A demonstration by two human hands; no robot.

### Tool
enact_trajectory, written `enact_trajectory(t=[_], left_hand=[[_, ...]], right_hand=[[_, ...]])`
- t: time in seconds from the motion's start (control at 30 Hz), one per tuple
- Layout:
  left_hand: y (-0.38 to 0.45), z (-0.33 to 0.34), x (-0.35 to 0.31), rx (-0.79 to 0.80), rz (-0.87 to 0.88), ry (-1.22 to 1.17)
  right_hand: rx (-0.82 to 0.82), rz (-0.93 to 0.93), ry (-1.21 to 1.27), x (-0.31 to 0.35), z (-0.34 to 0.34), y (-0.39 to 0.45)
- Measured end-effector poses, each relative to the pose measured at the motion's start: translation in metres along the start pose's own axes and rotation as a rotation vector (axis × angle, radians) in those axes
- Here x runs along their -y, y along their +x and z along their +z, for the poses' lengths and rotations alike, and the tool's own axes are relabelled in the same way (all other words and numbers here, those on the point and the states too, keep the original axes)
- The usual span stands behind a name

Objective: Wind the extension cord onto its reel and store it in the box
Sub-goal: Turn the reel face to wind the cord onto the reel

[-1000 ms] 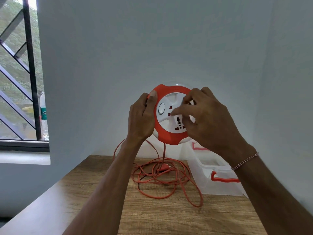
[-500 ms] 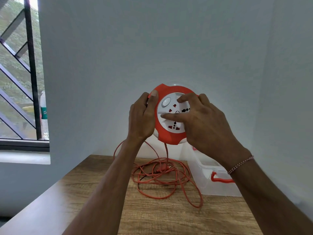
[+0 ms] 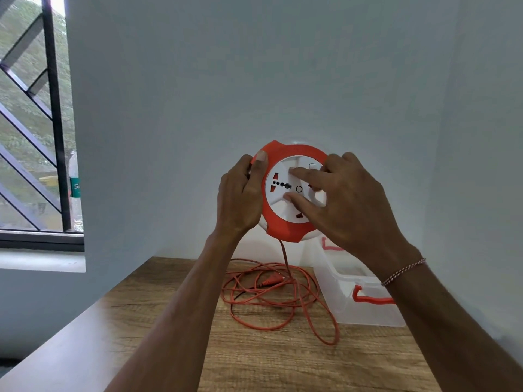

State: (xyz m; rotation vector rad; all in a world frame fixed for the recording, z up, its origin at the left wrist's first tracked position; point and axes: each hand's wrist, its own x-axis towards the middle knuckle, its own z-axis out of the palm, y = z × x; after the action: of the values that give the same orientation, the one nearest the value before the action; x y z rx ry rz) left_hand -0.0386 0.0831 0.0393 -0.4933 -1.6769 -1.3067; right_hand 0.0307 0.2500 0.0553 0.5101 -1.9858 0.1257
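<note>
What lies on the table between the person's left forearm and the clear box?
In the head view, the loose orange cord lies coiled on the table, between left forearm and clear box.

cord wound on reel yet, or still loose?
Mostly loose: the orange cord lies in tangled loops on the table, one strand rising to the reel.

Counted: one orange-and-white reel [image 3: 285, 219], one loose orange cord [image 3: 271, 301], one clear box [image 3: 365, 312] with two orange handles [image 3: 370, 299], one wooden table [image 3: 254, 360], one barred window [image 3: 34, 137], two hands, left [image 3: 240, 196] and right [image 3: 348, 202], one wrist bracelet [image 3: 403, 272].
</note>
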Motion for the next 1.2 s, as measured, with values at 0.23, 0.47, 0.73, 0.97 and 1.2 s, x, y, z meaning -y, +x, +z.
enact_trajectory(t=[0.23, 0.47, 0.73, 0.97, 1.2], left_hand=[[0.002, -0.001, 0.001, -0.02, 0.014, 0.004], [0.002, 0.0, 0.001, -0.027, 0.026, 0.035], [0.001, 0.0, -0.002, -0.024, 0.009, -0.006], [0.001, 0.001, 0.0, -0.026, -0.016, 0.001], [0.002, 0.001, 0.002, -0.03, 0.003, 0.015]], right_hand=[[0.18, -0.15, -0.011, 0.001, -0.008, -0.001], [0.213, -0.143, -0.148, 0.008, -0.008, -0.001], [0.01, 0.026, -0.122, 0.0, 0.005, -0.004], [-0.043, 0.005, -0.047, -0.001, 0.002, -0.002], [0.123, -0.2, -0.011, -0.001, -0.006, 0.001]])
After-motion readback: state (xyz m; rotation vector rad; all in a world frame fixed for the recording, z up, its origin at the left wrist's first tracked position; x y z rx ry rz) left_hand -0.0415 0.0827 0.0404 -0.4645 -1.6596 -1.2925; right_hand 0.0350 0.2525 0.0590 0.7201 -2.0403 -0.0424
